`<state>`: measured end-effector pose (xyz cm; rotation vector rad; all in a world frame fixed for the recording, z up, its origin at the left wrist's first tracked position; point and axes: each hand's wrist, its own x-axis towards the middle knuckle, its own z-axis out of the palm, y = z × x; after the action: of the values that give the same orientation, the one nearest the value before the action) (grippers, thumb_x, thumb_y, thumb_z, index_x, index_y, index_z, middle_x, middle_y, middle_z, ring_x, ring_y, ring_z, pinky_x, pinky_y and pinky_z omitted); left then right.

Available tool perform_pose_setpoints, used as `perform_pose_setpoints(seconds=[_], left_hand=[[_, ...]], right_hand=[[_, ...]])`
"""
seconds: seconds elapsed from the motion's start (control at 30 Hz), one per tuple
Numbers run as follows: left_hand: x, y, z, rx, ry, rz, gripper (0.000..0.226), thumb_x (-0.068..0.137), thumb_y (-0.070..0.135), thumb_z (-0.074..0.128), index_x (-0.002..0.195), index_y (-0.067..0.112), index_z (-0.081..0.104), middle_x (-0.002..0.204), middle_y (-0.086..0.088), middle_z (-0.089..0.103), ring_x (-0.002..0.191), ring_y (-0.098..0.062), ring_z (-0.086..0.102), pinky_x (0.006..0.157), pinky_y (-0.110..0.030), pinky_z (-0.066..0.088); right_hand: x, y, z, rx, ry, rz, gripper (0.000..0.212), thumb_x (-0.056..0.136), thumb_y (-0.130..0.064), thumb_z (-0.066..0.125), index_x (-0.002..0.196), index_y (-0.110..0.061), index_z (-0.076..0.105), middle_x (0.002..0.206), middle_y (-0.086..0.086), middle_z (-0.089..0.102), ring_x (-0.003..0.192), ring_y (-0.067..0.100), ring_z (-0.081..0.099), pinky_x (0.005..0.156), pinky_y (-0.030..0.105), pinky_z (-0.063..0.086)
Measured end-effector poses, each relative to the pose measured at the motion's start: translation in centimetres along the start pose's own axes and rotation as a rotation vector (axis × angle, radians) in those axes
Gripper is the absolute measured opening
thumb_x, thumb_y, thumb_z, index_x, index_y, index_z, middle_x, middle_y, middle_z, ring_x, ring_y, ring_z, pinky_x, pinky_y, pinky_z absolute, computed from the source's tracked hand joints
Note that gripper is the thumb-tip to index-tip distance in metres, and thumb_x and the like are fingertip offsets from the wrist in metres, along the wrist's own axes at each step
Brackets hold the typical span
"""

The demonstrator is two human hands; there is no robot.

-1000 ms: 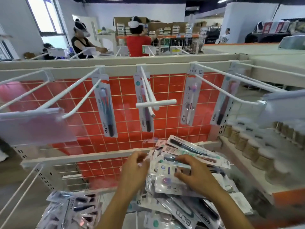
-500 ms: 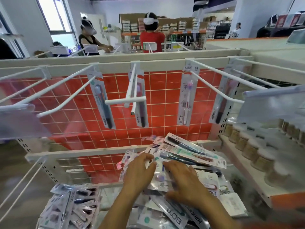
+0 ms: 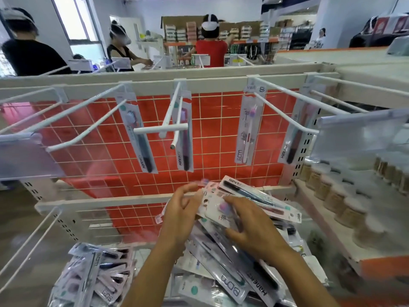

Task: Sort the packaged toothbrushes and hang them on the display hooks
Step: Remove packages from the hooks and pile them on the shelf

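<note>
Both hands work a loose pile of packaged toothbrushes (image 3: 223, 258) below the display hooks (image 3: 174, 120) (each holding one pack), left hand (image 3: 180, 214) apparently pinching a pink-brush pack (image 3: 215, 204) to sort it, right hand (image 3: 252, 229) fingers spread flat, steadying the pile.

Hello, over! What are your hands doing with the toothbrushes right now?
Both hands, left and right, fanning toothbrush packs. Four packs hung. Hooks unobstructed.

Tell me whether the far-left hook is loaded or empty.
Empty: the far-left hook shows bare white wire; no toothbrush pack hangs on it.
</note>
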<state>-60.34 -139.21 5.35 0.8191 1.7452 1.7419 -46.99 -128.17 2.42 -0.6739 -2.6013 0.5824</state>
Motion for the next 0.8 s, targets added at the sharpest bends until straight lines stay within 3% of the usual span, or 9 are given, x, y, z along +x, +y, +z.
perform_pose_setpoints(seconds=[0.1, 0.2, 0.33, 0.47, 0.6, 0.8], left_hand=[[-0.4, 0.5, 0.5, -0.063, -0.095, 0.051, 0.036, 0.093, 0.046, 0.047, 0.116, 0.022, 0.061, 0.105, 0.000, 0.071, 0.096, -0.013, 0.068, 0.084, -0.031, 0.054], [-1.3, 0.6, 1.6, -0.037, -0.256, 0.056, 0.038, 0.092, 0.046, 0.051, 0.123, 0.026, 0.057, 0.116, 0.009, 0.068, 0.110, -0.007, 0.063, 0.093, -0.029, 0.052], [-2.4, 0.6, 3.6, 0.043, -0.399, 0.047, 0.031, 0.093, 0.025, 0.059, 0.120, 0.037, 0.051, 0.111, 0.016, 0.069, 0.108, -0.001, 0.063, 0.087, -0.017, 0.051], [-2.9, 1.1, 4.5, 0.008, -0.372, 0.062, 0.030, 0.098, 0.019, 0.051, 0.121, 0.038, 0.048, 0.107, 0.028, 0.067, 0.105, 0.006, 0.061, 0.083, -0.013, 0.050], [-2.9, 1.6, 4.2, -0.074, -0.307, 0.032, 0.035, 0.097, 0.016, 0.051, 0.131, 0.023, 0.051, 0.115, 0.008, 0.069, 0.110, -0.011, 0.065, 0.093, -0.033, 0.054], [-3.0, 2.4, 3.7, -0.222, -0.272, -0.020, 0.032, 0.075, 0.029, 0.061, 0.107, 0.027, 0.061, 0.100, 0.000, 0.075, 0.098, -0.021, 0.070, 0.086, -0.040, 0.056]], right_hand=[[0.4, -1.2, -2.1, 0.153, 0.106, 0.029, 0.064, 0.081, -0.039, 0.070, 0.137, -0.028, 0.040, 0.123, -0.017, 0.049, 0.111, 0.005, 0.049, 0.093, 0.025, 0.046], [0.8, -3.0, -4.3, 0.424, 0.211, 0.083, 0.056, 0.077, -0.032, 0.074, 0.126, -0.027, 0.047, 0.108, -0.023, 0.054, 0.094, -0.001, 0.060, 0.071, 0.014, 0.053], [1.4, -4.5, -5.6, 0.663, 0.321, 0.153, 0.056, 0.077, -0.033, 0.074, 0.127, -0.022, 0.050, 0.105, -0.008, 0.064, 0.089, -0.004, 0.062, 0.072, 0.011, 0.052], [1.3, -5.4, -5.7, 0.765, 0.361, 0.205, 0.057, 0.075, -0.036, 0.073, 0.125, -0.027, 0.048, 0.106, -0.007, 0.064, 0.091, -0.003, 0.063, 0.071, 0.012, 0.053], [1.0, -5.4, -5.7, 0.863, 0.319, 0.233, 0.044, 0.077, -0.032, 0.072, 0.114, -0.035, 0.048, 0.107, -0.008, 0.065, 0.095, 0.001, 0.066, 0.073, 0.021, 0.057], [0.1, -5.5, -6.2, 0.953, 0.247, 0.274, 0.019, 0.087, -0.018, 0.065, 0.105, -0.019, 0.061, 0.094, -0.001, 0.073, 0.087, 0.013, 0.071, 0.071, 0.030, 0.059]])
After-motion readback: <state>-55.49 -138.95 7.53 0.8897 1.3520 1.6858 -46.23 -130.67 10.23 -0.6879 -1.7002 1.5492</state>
